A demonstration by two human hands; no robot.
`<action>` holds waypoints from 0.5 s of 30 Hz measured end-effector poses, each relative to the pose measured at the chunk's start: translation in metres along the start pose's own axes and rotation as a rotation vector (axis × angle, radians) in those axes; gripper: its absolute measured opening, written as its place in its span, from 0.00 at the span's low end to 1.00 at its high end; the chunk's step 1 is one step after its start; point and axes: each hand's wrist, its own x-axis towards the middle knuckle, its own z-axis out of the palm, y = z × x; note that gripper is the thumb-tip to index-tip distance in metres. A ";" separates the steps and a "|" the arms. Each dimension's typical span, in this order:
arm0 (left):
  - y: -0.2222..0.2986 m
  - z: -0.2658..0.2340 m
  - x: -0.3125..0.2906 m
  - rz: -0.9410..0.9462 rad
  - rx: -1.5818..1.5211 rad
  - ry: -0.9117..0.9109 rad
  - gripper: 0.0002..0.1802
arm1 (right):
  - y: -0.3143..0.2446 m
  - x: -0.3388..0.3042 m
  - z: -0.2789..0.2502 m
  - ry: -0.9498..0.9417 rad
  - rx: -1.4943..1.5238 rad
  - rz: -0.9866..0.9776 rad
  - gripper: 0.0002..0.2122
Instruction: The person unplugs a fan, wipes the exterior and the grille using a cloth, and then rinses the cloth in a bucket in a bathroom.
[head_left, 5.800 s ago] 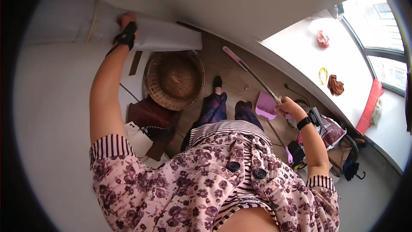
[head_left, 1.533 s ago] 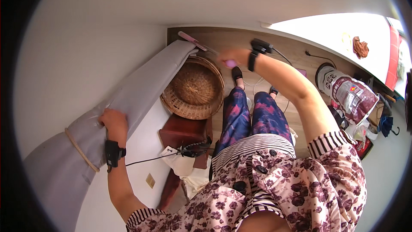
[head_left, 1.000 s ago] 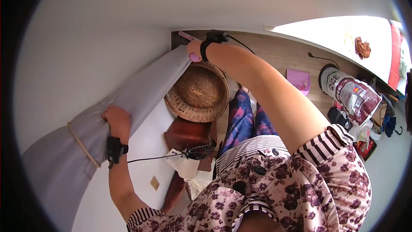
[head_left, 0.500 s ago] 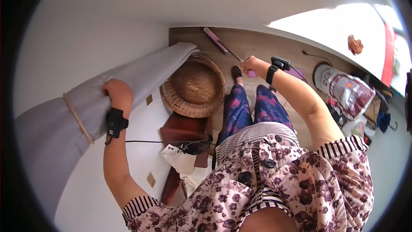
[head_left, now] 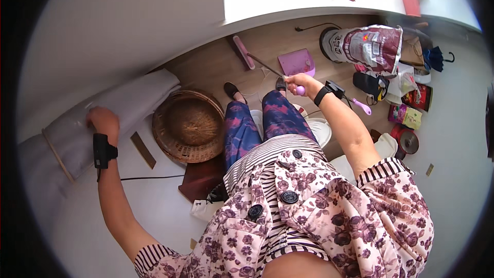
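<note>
Right hand (head_left: 303, 83), to the right of the wicker basket (head_left: 177, 148), is closed round the broom (head_left: 266, 66) close to its lilac handle end, which pokes out on the near side of the fist. From that grip the pole runs leftward and away, and the pink broom head (head_left: 243, 53) sits beyond the basket and to its right, well apart from the rim; can't confirm floor contact. Left hand (head_left: 104, 122), left of the basket, is on the grey roll (head_left: 126, 95), fingers bent; can't tell if it pinches the sheet or just presses. Rope tie (head_left: 57, 155) circles the roll on the side farther from the basket; the roll's far end comes up to the basket's rim, touching or not unclear. Pink-purple dustpan (head_left: 297, 64) lies right of the basket, past the broom head. Vs. one second ago: right hand was over by the basket's rim at the roll's end, broom head in the wall corner beyond; both have since come off rightward. Dustpan, mostly behind the right forearm half a second ago, now shows fully. Left hand same spot on the roll.
</note>
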 end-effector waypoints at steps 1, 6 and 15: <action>0.003 0.004 -0.004 0.001 -0.025 0.008 0.15 | 0.001 0.000 0.000 0.030 0.074 0.057 0.06; 0.016 0.065 0.004 0.238 -0.158 -0.053 0.12 | 0.008 0.017 0.008 0.039 0.297 0.105 0.06; 0.068 0.045 -0.028 0.195 -0.636 0.065 0.15 | 0.025 0.017 0.045 0.002 0.634 0.097 0.07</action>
